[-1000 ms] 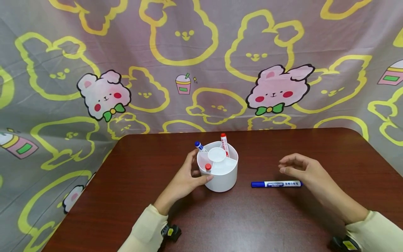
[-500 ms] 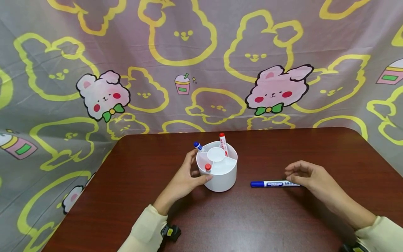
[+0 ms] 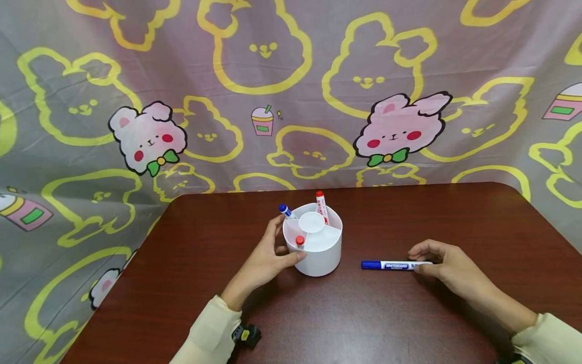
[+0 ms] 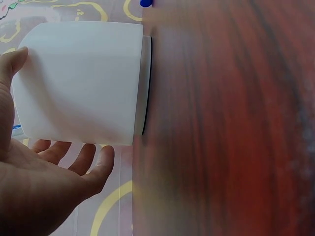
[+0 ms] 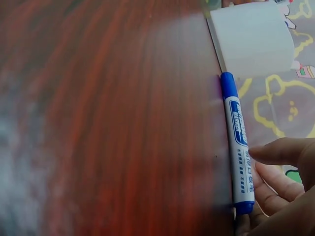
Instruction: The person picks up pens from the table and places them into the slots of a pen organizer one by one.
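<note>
A white round pen holder (image 3: 318, 260) with compartments stands on the table. My left hand (image 3: 268, 260) grips its left side, thumb in front and fingers behind; in the left wrist view the fingers curl round its wall (image 4: 83, 83). A blue-capped marker (image 3: 287, 212) and a red-capped marker (image 3: 322, 205) lean in it, and another red cap (image 3: 300, 241) shows in the front-left compartment. A blue whiteboard marker (image 3: 393, 265) lies flat to the right. My right hand (image 3: 454, 268) pinches its right end, thumb on the near side (image 5: 241, 162) and fingers on the far side.
The dark brown wooden table (image 3: 364, 323) has a glossy top. Behind it hangs a grey-pink curtain (image 3: 291, 111) printed with cartoon rabbits. The pen holder's front-right compartment (image 3: 324, 240) shows no marker.
My right hand has moved down onto the blue whiteboard marker's right end, and its thumb now covers part of the barrel. The left hand and the pen holder stay in place.
</note>
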A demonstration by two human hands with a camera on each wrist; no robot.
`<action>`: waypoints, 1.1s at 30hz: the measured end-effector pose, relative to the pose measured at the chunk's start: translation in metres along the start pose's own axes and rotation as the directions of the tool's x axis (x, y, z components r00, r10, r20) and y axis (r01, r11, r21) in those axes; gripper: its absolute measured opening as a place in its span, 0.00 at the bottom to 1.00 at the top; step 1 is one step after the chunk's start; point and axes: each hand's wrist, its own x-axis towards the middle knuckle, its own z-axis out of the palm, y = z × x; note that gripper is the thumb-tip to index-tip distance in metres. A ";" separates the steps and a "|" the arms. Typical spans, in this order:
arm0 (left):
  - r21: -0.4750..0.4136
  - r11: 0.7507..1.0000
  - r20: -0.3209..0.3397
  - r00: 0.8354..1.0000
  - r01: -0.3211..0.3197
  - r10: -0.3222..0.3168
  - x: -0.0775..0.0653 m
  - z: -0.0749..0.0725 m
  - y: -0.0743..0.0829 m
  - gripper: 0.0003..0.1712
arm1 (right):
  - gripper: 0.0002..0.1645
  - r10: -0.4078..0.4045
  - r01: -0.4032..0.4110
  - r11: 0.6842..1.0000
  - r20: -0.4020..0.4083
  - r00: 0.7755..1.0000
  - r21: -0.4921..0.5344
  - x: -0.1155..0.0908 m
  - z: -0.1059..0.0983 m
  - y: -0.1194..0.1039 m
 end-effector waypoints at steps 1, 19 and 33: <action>0.000 1.000 0.002 1.000 -0.004 0.004 0.000 0.000 0.000 0.54 | 0.17 -0.004 0.004 1.000 -0.001 1.000 -0.005 0.000 0.001 0.000; 0.003 1.000 -0.021 1.000 -0.008 0.008 0.001 0.001 -0.002 0.55 | 0.11 -0.037 0.036 0.980 -0.004 0.999 -0.198 0.002 0.003 0.001; -0.008 1.000 -0.026 1.000 -0.003 0.003 0.000 0.002 0.000 0.55 | 0.09 -0.022 0.022 0.984 0.004 1.000 -0.176 0.001 0.001 -0.002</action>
